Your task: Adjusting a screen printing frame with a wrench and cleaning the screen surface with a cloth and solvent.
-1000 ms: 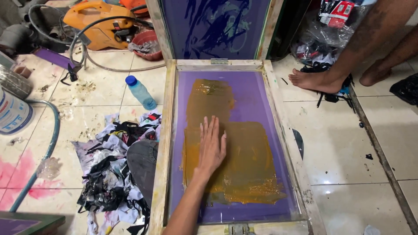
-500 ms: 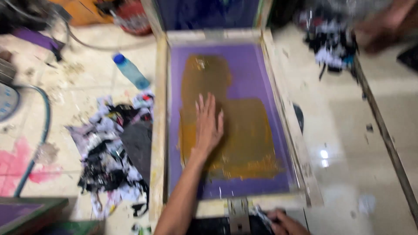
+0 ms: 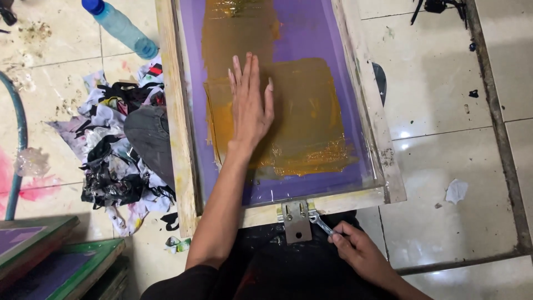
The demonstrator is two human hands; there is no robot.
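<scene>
Wooden-framed printing screen with purple mesh point(image 3: 176, 111) fills the upper centre of the frame, lying flat, its mesh smeared with a broad patch of ochre-brown ink point(image 3: 302, 119). Left hand point(image 3: 250, 105) lies flat on the mesh over the ink patch, palm down, fingers spread and pointing to the top of the frame, gripping nothing. Metal hinge bracket point(image 3: 295, 220) sits at the screen's lower edge, bottom centre. Right hand point(image 3: 361, 253), lower right of centre, is closed around a slim metal wrench point(image 3: 321, 222) whose head touches the bracket's right side. Dark cloth point(image 3: 266, 261) lies under the bracket and the forearms at the bottom of the frame.

Left of the screen, a heap of ink-stained rags point(image 3: 119, 150) sits on the pale tiled floor point(image 3: 444, 100), touching the wooden frame. Clear plastic bottle with blue cap point(image 3: 119, 26) lies tilted at upper left, near the frame's corner. Blue-green hose point(image 3: 19, 144) curves down the left edge. Stacked green-framed screens point(image 3: 55, 261) are at lower left. Dark metal rail point(image 3: 497, 122) runs down the right side.
</scene>
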